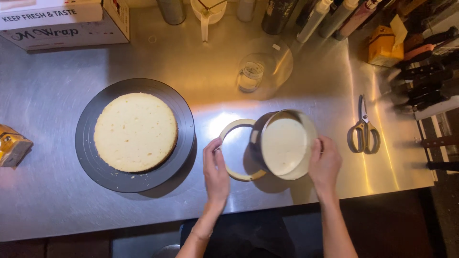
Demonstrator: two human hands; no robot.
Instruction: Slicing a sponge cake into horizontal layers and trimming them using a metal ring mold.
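I have my right hand (324, 162) curled on the tilted round cake tin (283, 143) at desk (48, 200) centre, my left hand (215, 169) pinching the pale ring (234, 143) lying just left of it.

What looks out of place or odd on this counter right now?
Nothing is spilled or broken. The one odd thing: the metal cake ring, held by the left hand and right hand, is tilted on its side, with a pale cake disc showing inside. The round cake sits off-centre on the dark turntable.
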